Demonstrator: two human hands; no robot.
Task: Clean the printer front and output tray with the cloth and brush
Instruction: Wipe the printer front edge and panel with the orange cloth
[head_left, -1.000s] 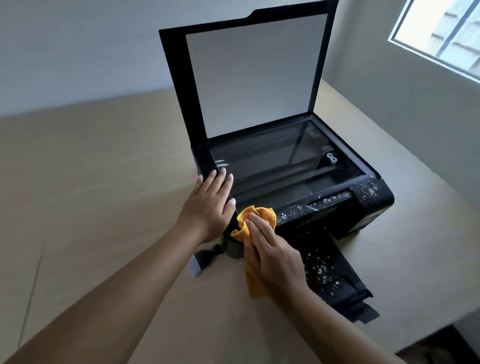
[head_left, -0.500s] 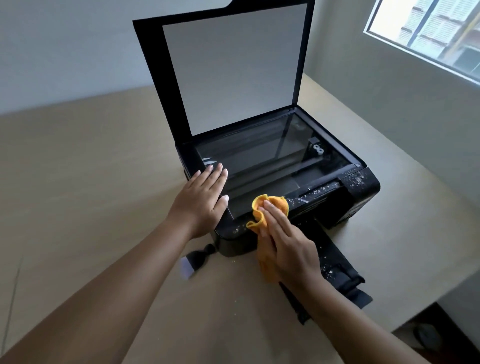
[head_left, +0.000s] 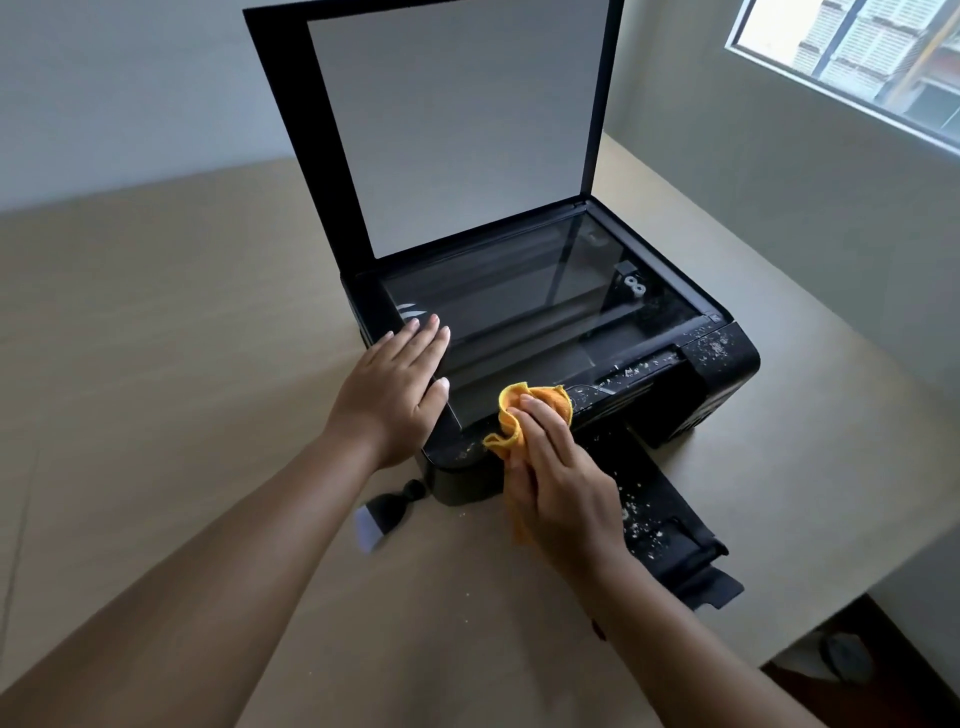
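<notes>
The fingers (head_left: 540, 421) of the right hand (head_left: 563, 493) are laid nearly straight on the orange cloth (head_left: 511, 415), which is pressed against the printer's front ledge, left of its middle. Whether the fold hanging under the palm is pinched by the thumb cannot be told. The fingers (head_left: 423, 340) of the left hand (head_left: 389, 395) are stretched out together and rested on the left rim of the scanner glass (head_left: 519, 301), so that the printer (head_left: 724, 374) is steadied; nothing is held by them. The lid (head_left: 457, 119) is raised. Pale crumbs (head_left: 714, 348) are scattered on the ledge right of the cloth and on the output tray (head_left: 675, 535), which is pulled out toward the desk's near right corner. The brush (head_left: 387, 512) is left untouched on the desk (head_left: 156, 364), just beside the printer's near left corner.

The step in hand is judged to be the wiping of the front, with the right part and the tray not yet reached. For the next move, the cloth would need to be drawn rightward along the ledge under even pressure while the printer is braced. The loose crumbs are probably better lifted with the brush, lest they be pushed into the paper slot.
</notes>
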